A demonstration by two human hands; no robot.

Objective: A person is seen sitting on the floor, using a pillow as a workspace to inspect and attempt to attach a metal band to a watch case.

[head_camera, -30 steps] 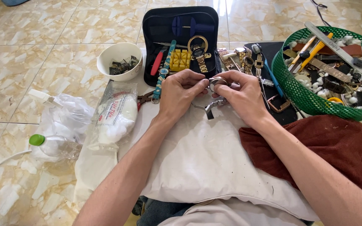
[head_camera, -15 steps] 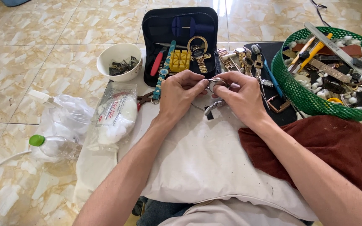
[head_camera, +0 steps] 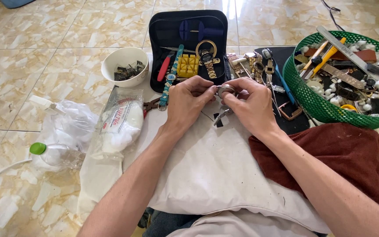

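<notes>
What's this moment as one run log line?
left hand grip: watch | right hand grip: same watch | strap hangs over white cloth | tool case behind

At the top centre of the frame a black zip-open tool case [head_camera: 163,35] lies open, with a yellow plastic block [head_camera: 188,66] and a gold-coloured watch [head_camera: 207,55] inside. To its left stands a white round bowl [head_camera: 125,66] of small dark metal parts. A green plastic mesh basket [head_camera: 312,96] crammed with tools and oddments fills the upper right. A dark red towel [head_camera: 352,162] lies at right, a white cloth [head_camera: 207,171] in the middle, and a clear plastic bottle with a green cap [head_camera: 53,153] on the tiled floor [head_camera: 36,57] at left.
</notes>
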